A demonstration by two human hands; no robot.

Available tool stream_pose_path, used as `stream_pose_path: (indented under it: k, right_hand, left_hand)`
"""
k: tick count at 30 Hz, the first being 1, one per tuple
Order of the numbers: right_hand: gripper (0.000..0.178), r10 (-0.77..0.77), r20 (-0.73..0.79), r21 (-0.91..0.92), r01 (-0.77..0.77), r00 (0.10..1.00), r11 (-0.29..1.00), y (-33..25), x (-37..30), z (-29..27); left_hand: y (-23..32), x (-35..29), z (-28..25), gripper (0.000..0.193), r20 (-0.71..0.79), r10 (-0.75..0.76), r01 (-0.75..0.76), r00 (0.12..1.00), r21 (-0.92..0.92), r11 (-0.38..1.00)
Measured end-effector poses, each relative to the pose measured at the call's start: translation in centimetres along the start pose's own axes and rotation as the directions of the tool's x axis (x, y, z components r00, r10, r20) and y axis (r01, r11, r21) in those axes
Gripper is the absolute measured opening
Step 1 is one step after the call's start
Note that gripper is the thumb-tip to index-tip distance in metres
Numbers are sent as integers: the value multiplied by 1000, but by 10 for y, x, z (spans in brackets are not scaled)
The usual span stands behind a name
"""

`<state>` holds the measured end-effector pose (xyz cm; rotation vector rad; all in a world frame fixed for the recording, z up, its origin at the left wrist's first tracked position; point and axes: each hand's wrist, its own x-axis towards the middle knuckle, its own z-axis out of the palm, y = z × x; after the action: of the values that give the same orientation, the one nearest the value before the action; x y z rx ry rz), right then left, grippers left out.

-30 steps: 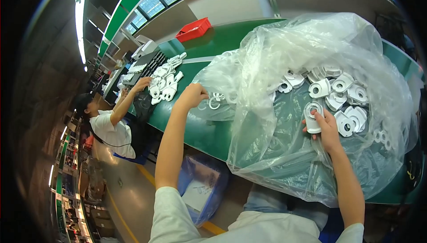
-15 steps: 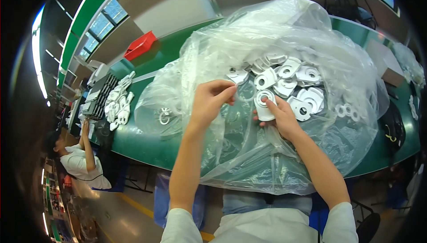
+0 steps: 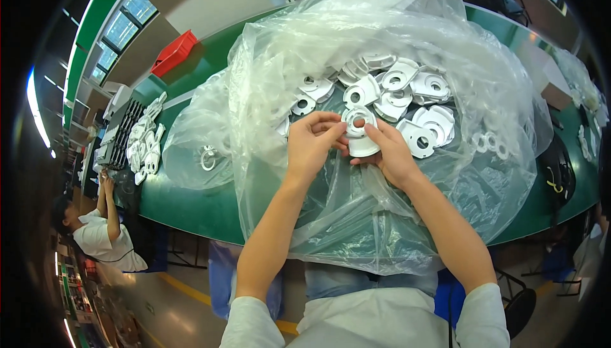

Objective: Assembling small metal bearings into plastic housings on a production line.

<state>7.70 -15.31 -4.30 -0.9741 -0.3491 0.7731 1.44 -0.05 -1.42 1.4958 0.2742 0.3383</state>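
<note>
A white plastic part [image 3: 364,149], with a round ringed opening at its top and a flat tongue below, is held up between my hands over a clear plastic bag. My right hand [image 3: 393,156] grips it from the right, thumb on the ringed face and fingers beneath. From the left, my left hand [image 3: 313,143] closes on the part's rim with thumb and fingers; anything thin between those fingertips cannot be made out. Just beyond my hands, similar white parts [image 3: 399,75] lie heaped in the mouth of the bag.
The large crumpled plastic bag [image 3: 286,49] spreads over the green table [image 3: 191,211]. White rings [image 3: 490,143] show at right, another ring [image 3: 207,158] at left. Farther left are a red bin [image 3: 173,55], white parts [image 3: 145,141] and a seated co-worker [image 3: 108,236]. A box [image 3: 548,77] stands right.
My left hand has come right and met the white part, which it was apart from before. The part has tilted slightly in my right hand. The whole view has shifted a little.
</note>
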Motion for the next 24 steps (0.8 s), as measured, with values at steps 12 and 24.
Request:
stream_pose_path:
  k: [12,24]
  right_hand:
    - [29,10,14,-58,-10,1000,998,-2,-4,4]
    - [33,-14,85,-126,24,996,992,-3,-5,3]
  left_hand:
    - [-6,-1,-4,19,-13,219,-203,976,328,923]
    - [-6,-2,-2,19,42,178,-183,983,230,956]
